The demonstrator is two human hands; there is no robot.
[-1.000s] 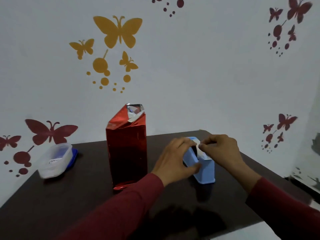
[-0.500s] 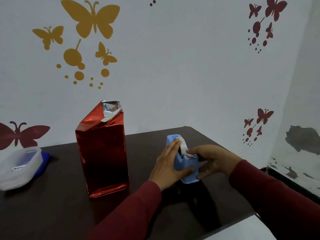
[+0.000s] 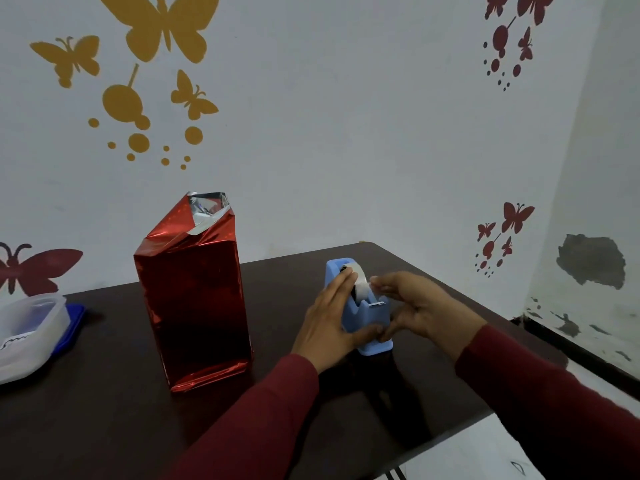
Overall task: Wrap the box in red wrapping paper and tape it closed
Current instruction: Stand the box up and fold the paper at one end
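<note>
Head view: step is fetching tape. Left hand (image 3: pixel 330 318) grips the side of the dispenser (image 3: pixel 367 311), steadying it. Right hand (image 3: pixel 415 306) pinches at the tape roll (image 3: pixel 360 278), apparently finding the end. Box (image 3: pixel 192 292) stands upright on the table (image 3: pixel 104 427), left of the dispenser, top flaps untaped. Next: pull a strip, tear it on the cutter.

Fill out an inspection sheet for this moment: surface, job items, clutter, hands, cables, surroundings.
Surface: dark brown wooden table.
Job's things: tall box in shiny red wrapping paper stands upright, top fold open, silver lining showing; light blue plastic tape dispenser with white tape roll stands to its right.
Clutter: clear plastic container on a blue lid, far left.
Hands: left hand grips the dispenser; right hand pinches at the tape.
Cables: nothing seen.
Surroundings: white wall with yellow and red butterfly stickers.
</note>
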